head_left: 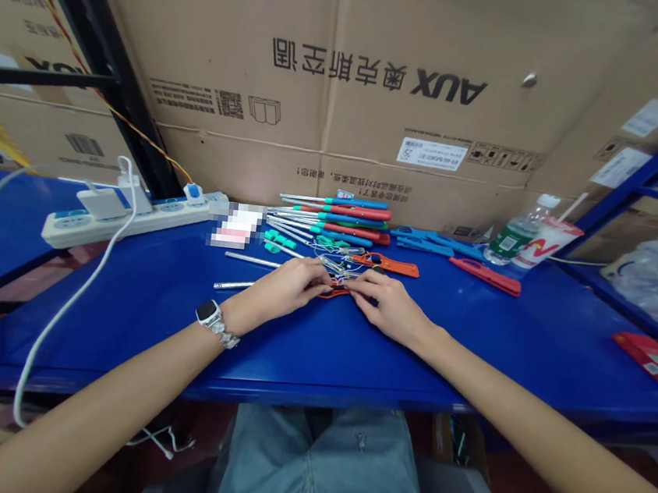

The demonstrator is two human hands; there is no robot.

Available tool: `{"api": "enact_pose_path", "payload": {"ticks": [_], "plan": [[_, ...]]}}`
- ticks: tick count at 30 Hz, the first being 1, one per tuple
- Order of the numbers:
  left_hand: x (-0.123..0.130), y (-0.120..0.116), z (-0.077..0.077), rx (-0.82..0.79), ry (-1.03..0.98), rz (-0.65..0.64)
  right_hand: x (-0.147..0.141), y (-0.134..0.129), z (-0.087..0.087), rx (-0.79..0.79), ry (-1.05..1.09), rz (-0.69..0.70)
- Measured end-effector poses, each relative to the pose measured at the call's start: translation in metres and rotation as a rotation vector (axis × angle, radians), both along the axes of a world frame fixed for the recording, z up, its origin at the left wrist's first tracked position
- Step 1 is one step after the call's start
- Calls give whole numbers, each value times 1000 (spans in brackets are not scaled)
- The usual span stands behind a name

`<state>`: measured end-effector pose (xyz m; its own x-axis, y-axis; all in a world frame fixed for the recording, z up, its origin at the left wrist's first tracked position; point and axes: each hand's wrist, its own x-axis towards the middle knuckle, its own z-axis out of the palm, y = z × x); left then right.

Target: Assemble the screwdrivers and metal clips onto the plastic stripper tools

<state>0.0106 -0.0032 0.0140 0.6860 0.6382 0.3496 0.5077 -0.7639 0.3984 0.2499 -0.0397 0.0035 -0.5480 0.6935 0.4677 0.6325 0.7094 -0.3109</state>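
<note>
On the blue table [294, 353], my left hand [301, 284] and my right hand [379, 295] meet over an orange handle piece [332, 294]. The fingers of both hands are pinched around small parts at its middle, too small to name. Just behind my right hand lies another orange lighter-like handle [391, 265] with thin wires beside it. Metal tubes [234, 285] stick out left of my left hand. Farther back is a pile of metal rods with blue, red and green handles [356, 212]. Small green pieces [278, 241] lie in front of the pile.
A white power strip [149, 216] with plugs and cables is at the left. Blue handle shells [435, 242], a red one [486, 276], a bottle [509, 238] and a cup [550, 242] stand or lie at the right. Cardboard [342, 122] forms the back; a red box [655, 359] is far right.
</note>
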Motion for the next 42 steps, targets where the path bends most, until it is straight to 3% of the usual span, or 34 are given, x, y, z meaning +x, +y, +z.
{"api": "enact_pose_path", "payload": {"ticks": [14,26,34,42], "plan": [[1,-4,3,28,64,-21,-1,-8,8,213,-415,39],[5,-9,4,162,188,-12,-14,-17,21,109,-626,-50],[4,-19,7,287,154,-23,-6,-23,21,-9,-454,-9],[6,-12,-11,253,77,-82,5,-18,31,-156,-203,-1]]}}
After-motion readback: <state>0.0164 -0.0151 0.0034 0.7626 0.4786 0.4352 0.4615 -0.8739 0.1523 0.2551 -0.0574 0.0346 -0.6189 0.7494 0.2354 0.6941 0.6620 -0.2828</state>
